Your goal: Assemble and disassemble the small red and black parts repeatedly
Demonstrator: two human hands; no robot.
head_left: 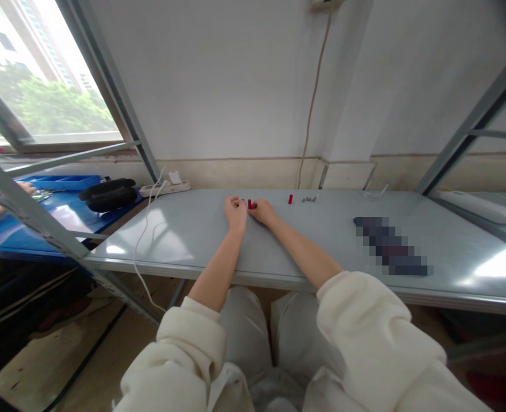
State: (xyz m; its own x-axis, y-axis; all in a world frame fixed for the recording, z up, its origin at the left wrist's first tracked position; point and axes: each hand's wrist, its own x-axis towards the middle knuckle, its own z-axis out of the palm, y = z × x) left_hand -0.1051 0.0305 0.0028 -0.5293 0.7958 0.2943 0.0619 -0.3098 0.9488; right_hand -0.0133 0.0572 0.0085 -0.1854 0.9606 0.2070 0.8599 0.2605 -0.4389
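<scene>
Both hands rest close together over the grey table near its back. The fingers of my left hand (236,212) are curled round something small and dark that I cannot make out. My right hand (262,211) is closed, its fingertips at the lower end of a small red cylinder (249,203) between the two hands. Another red cylinder (290,199) stands on the table to the right, and beside it lie several small metal pieces (308,199).
A white power strip (176,187) with a cable hanging over the table's front edge is at the back left. A pixelated dark item (390,247) lies to the right. Beyond the left rack, another person's hand (26,187) is near a blue tray (70,182) and black case (111,197).
</scene>
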